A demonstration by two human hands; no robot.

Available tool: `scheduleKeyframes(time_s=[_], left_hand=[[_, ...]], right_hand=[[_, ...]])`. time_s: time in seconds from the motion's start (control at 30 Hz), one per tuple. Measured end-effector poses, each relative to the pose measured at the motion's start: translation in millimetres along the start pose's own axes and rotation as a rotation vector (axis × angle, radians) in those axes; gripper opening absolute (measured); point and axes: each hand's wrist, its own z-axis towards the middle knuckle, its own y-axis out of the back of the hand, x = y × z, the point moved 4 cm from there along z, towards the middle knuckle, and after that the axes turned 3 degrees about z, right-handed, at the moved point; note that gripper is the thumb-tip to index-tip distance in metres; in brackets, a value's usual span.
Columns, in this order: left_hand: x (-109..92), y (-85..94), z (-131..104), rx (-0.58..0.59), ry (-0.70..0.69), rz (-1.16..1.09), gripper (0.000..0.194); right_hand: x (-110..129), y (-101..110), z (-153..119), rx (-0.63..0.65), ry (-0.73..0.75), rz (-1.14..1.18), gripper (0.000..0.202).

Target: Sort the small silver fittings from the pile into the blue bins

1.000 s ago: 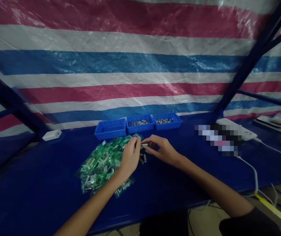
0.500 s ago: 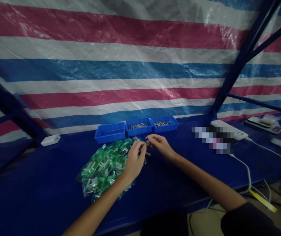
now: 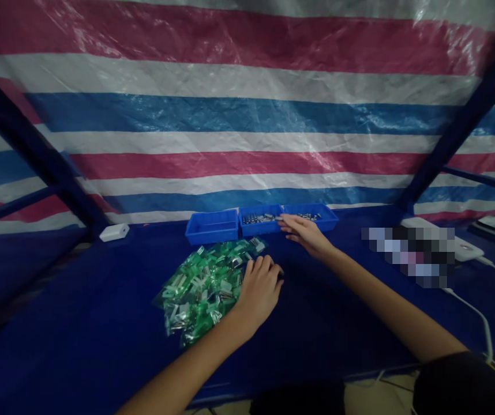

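My left hand [image 3: 259, 289] rests at the right edge of a heap of small clear-and-green plastic bags [image 3: 202, 285] with metal pins and pale pieces inside. Its fingers are curled in, and what they hold, if anything, is hidden. My right hand [image 3: 307, 233] reaches to the gap between the middle blue bin [image 3: 259, 227] and the right blue bin [image 3: 326, 221]. A small metal pin [image 3: 278, 218] shows at its fingertips, by the middle bin's right rim. Small metal pins lie in the middle bin. Short metal pieces lie in the right bin, partly covered by my hand.
Left of these stands a third blue bin [image 3: 212, 233] with its bottom showing. A white box-shaped device [image 3: 114, 232] sits back left. At right lie a white power bank [image 3: 468, 249], a blurred-out object and a cable [image 3: 475, 308]. Blue frame posts flank the table before striped sheeting.
My hands have parted: the right has moved from beside the left out to the bins, with a pin at its fingertips. My left hand stays by the bags. The view has turned left.
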Motion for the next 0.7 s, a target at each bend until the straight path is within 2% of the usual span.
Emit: scheduleKeyframes(time_s=[0.13,0.33,0.53,0.7], left_hand=[[0,-4.2,0,-0.024,0.033,-0.018,0.027],[2,-4.8,3,0.008,0.033,-0.100,0.015],[9,8.3,5,-0.138,0.176,-0.303,0.011],[15,13.6,7,-0.220,0.262,-0.570,0.015]], right_hand=[[10,-15,0,0.142,0.010,0.051,0.031],[-9,-13,-26,0.200,0.037,-0.226,0.032],[-5,-16,-48,0.275,0.156,-0.366,0.034],[0,-26,-55,0.360,0.138,-0.242,0.033]])
